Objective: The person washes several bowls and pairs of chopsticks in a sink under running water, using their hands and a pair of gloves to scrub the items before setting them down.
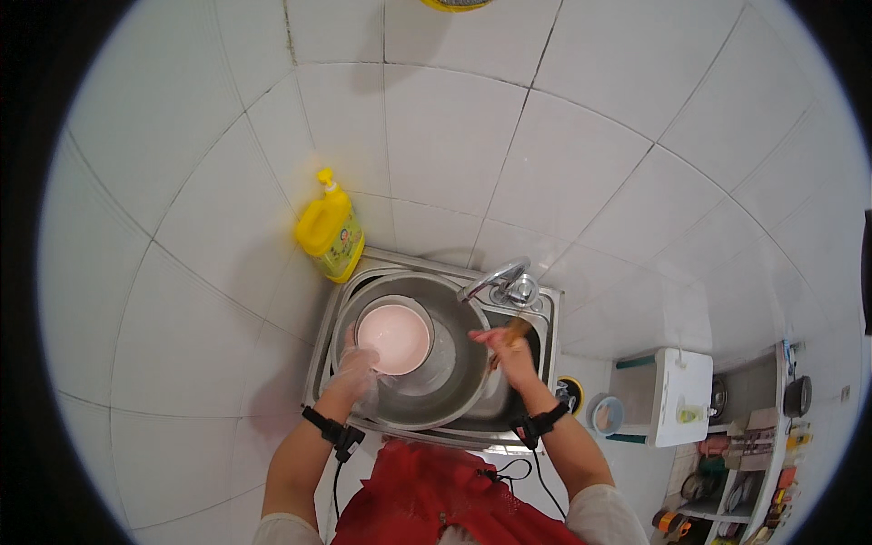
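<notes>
My left hand (355, 371), in a clear plastic glove, grips the near left side of a pink bowl (394, 339). A darker round rim (411, 301) shows around the bowl's far side; whether it is a second vessel I cannot tell. Both are over a large metal basin (415, 417), which sits in the stainless steel sink (320, 354). Over the basin's right rim is my right hand (507, 347), blurred, with fingers towards the left. A blurred brown thing (519, 328) is against that hand; I cannot tell whether it is gripped.
A chrome faucet (501, 276) arches over the basin's far right. The yellow detergent pump bottle (332, 235) stands at the sink's far left corner, by the tiled wall (449, 136). To the right are a white stand (684, 398), a light blue tub (606, 414) and loaded shelves (742, 504).
</notes>
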The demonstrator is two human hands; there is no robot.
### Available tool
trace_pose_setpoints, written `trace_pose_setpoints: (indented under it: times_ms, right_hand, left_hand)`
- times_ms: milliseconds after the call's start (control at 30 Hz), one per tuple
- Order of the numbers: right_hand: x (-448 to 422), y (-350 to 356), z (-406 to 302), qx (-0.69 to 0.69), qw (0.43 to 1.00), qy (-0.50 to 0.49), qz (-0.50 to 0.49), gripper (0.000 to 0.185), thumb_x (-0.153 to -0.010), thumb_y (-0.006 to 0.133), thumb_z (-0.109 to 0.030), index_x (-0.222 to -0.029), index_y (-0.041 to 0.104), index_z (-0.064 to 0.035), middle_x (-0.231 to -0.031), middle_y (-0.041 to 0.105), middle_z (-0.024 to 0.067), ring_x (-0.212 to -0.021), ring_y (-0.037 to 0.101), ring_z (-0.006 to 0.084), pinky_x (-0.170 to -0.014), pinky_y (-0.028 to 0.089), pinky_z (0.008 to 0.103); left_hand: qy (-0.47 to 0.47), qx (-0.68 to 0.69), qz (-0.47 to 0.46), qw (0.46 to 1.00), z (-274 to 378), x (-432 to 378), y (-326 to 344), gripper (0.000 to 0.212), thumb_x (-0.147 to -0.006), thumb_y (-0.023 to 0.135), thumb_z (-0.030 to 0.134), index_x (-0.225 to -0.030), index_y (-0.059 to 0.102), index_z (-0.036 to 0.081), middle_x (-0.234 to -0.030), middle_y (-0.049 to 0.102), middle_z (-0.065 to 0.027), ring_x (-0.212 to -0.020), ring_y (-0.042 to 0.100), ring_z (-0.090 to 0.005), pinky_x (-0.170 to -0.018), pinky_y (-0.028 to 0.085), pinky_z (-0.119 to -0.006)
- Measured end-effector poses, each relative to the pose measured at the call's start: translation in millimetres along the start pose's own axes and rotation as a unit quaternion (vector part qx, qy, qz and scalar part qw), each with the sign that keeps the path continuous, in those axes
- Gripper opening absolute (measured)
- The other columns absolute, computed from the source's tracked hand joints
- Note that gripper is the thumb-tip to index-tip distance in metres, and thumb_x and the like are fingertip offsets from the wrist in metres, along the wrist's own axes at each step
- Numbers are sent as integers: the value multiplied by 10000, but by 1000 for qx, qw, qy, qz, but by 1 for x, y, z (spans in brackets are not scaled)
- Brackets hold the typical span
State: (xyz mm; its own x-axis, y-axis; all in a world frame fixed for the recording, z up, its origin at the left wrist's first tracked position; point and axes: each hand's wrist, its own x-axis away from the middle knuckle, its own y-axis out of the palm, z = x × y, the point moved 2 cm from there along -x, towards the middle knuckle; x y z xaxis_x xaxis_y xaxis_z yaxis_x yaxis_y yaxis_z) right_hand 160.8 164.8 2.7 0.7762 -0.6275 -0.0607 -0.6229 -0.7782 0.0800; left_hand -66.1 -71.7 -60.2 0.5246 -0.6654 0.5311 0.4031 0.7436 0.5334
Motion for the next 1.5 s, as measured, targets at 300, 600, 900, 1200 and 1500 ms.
trace_pose_setpoints:
  times_ms: [300, 600, 900, 1200, 1500]
  right_hand:
    - [16, 101, -48, 132, 983, 121, 34, 310, -931, 533, -283, -1042, 600, -1, -784, 630, 73, -615, 642, 133, -509, 496, 267]
    - [30, 153, -70, 253, 958, 113, 78, 293, -919, 519, -263, -1042, 565, -1, -642, 620, 89, -505, 634, 172, -429, 493, 284]
    - [21, 148, -116, 402, 894, -66, 187, 422, -878, 525, -191, -1287, 498, -91, -650, 608, 201, -585, 633, 294, -578, 512, 411]
    - [-9, 163, -168, -145, 975, -54, 163, 505, -917, 455, -50, -1407, 338, -90, -963, 551, 21, -751, 561, 103, -553, 535, 238]
    - [-19, 168, -197, -231, 961, -93, 117, 512, -904, 456, -41, -1399, 321, -52, -1049, 570, 45, -799, 584, 111, -512, 505, 207]
  left_hand:
    - [-21, -46, -2, 999, 37, 31, 17, 1033, -654, 494, -115, -1459, -18, 280, -1334, 340, -189, -1100, 494, -407, -722, 514, -605]
    - [-91, 27, -145, 985, 53, 62, 25, 852, -705, 468, -83, -1398, 85, 230, -1292, 341, -193, -1125, 481, -455, -730, 506, -650]
    - [102, -93, -122, 983, 115, 126, 105, 863, -648, 508, -51, -1399, 156, 187, -1300, 348, -147, -1176, 445, -356, -880, 477, -524]
    - [657, -414, -133, 615, 180, 139, 148, 732, -607, 572, -14, -1303, 362, 67, -1268, 388, -183, -1220, 370, -349, -1061, 269, -416]
    - [748, -435, -121, 486, 194, 150, 162, 744, -632, 624, -45, -1309, 356, 107, -1288, 394, -195, -1216, 373, -397, -1041, 293, -463]
